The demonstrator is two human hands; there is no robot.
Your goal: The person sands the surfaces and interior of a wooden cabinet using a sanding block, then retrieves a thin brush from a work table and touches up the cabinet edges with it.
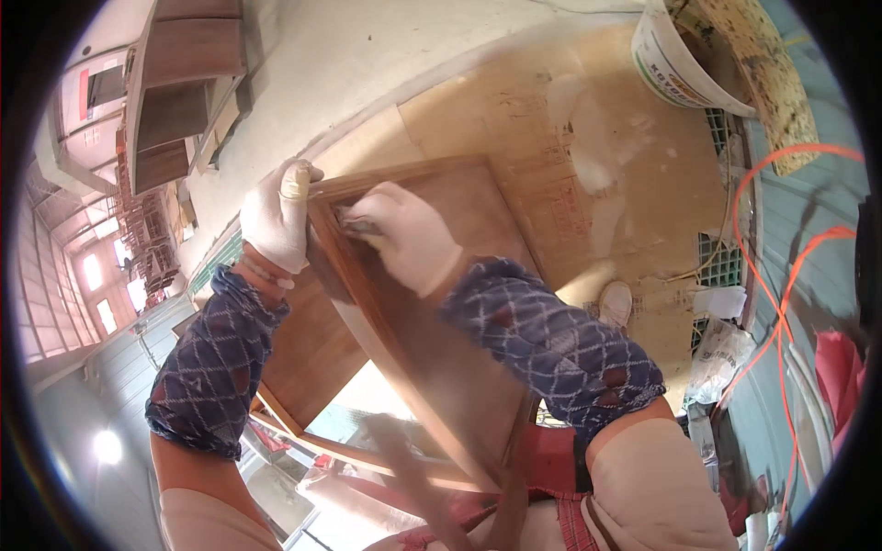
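Note:
A brown wooden cabinet frame (390, 347) with a recessed panel (432, 331) leans in front of me, its top corner pointing away. My left hand (276, 219), in a white glove, is closed around the outside of that corner. Inside the frame, close to the same corner, my gloved right hand (409, 241) pinches a small thin grey piece (365, 227) against the inner edge. It looks like folded sandpaper, though the fingers cover most of it. Dark checked sleeve covers (551, 340) wrap both forearms.
A white bucket (666, 78) stands at the far right beside a stained board (767, 83). An orange hose (749, 257) loops down the right side. Plywood sheeting (514, 110) covers the floor. Another brown cabinet (184, 83) stands at the far left. A shoe (616, 303) shows beyond my right forearm.

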